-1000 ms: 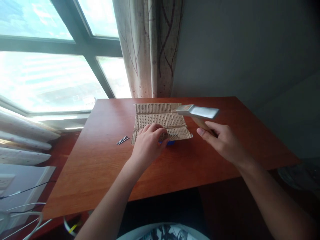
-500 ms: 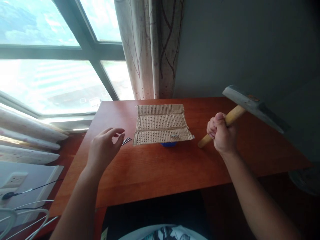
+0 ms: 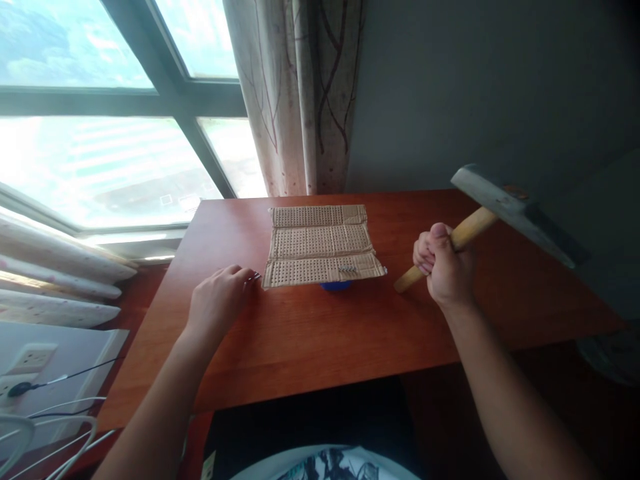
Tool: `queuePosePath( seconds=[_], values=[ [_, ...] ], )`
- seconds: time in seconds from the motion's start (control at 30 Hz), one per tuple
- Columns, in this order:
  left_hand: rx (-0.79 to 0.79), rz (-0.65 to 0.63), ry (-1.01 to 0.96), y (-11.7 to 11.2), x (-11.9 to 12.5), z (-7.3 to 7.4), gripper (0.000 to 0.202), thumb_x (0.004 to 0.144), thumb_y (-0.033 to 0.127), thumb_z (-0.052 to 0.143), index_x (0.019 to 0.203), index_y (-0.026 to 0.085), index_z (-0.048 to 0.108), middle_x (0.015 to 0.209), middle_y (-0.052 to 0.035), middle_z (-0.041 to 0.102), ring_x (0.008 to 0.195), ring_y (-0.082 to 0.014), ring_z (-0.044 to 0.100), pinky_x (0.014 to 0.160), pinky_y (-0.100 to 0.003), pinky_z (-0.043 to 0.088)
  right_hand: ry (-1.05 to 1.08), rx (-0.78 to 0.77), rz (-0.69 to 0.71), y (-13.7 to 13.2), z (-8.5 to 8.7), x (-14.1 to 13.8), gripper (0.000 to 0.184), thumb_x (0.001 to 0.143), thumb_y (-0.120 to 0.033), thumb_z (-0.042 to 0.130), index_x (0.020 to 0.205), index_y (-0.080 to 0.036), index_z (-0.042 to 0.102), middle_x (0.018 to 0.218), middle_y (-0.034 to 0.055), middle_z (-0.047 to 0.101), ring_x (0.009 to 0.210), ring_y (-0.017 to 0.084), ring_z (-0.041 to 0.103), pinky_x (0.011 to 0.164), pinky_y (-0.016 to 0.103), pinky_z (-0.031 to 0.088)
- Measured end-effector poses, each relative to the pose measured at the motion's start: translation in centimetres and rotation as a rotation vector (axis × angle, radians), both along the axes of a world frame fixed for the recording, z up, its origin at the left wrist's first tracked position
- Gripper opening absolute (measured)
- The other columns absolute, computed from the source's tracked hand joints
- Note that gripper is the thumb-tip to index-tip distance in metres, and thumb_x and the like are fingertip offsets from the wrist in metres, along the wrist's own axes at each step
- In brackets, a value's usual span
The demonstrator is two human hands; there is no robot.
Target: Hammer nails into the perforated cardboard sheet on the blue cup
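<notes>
"Where are our nails (image 3: 255,277)?"

"Just beside the near left corner of the cardboard (image 3: 320,240), partly hidden: our left hand (image 3: 220,299) has just moved in over them. Whether its fingers are clamped on any, we cannot tell."

"And the hammer (image 3: 477,224)?"

"Our right hand (image 3: 447,267) has its fingers clamped round the handle, so we judge this fetching, not striking."

Large grey-framed window (image 3: 100,160), set at left; bright daylight is admitted through its panes. Pale fabric curtain with reddish-brown branch print (image 3: 280,100), hung beside it. Plain grey wall (image 3: 475,87), dimly lit, at right. Reddish-brown wooden table (image 3: 320,353), placed before both. White wall socket (image 3: 34,360), mounted at lower left. Reddish floor (image 3: 137,287), partly seen.
</notes>
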State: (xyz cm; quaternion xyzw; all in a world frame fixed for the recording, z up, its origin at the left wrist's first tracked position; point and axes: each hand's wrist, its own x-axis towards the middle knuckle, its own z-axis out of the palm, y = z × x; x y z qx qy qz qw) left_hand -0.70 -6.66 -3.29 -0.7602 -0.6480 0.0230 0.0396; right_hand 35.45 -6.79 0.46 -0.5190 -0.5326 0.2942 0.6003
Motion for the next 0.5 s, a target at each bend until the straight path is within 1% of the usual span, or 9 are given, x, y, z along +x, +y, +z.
queuePosePath(
  seconds=[0.1,0.23,0.4,0.5],
  values=[
    [0.001,0.004,0.013,-0.01,0.03,-0.2,0.034,0.097,0.032,0.038,0.1,0.025,0.071,0.101,-0.0091,0.071,0.084,-0.0257,0.067,0.053,-0.03,0.031,-0.01,-0.01,0.011,-0.06,0.05,-0.08,0.055,0.092,-0.065,0.046,0.061,-0.025,0.026,0.051,-0.006,0.025,0.042,0.009,0.027,0.04,0.027,0.024],
    [-0.009,0.003,0.025,-0.12,0.04,-0.28,0.035,0.098,0.032,0.037,0.099,0.024,0.071,0.102,-0.0098,0.069,0.083,-0.0252,0.066,0.053,-0.029,0.033,0.053,0.005,0.037,-0.11,0.12,-0.14,0.055,0.092,-0.062,0.051,0.06,-0.024,0.028,0.051,-0.0061,0.026,0.041,0.009,0.027,0.04,0.027,0.022],
    [-0.026,0.009,0.04,0.01,0.24,-0.24,0.037,0.098,0.03,0.033,0.097,0.022,0.069,0.102,-0.0112,0.067,0.085,-0.0269,0.066,0.054,-0.03,0.035,0.053,-0.005,0.033,-0.15,0.08,-0.15,0.055,0.092,-0.062,0.051,0.059,-0.024,0.027,0.051,-0.0062,0.025,0.041,0.009,0.026,0.04,0.028,0.021],
    [-0.018,0.008,0.03,0.05,0.31,-0.29,0.036,0.098,0.031,0.034,0.096,0.021,0.068,0.102,-0.0116,0.068,0.086,-0.0274,0.066,0.053,-0.03,0.034,0.114,0.014,0.058,-0.19,0.06,-0.15,0.054,0.092,-0.058,0.055,0.058,-0.024,0.029,0.05,-0.0062,0.026,0.041,0.008,0.026,0.04,0.027,0.02]
  ],
)
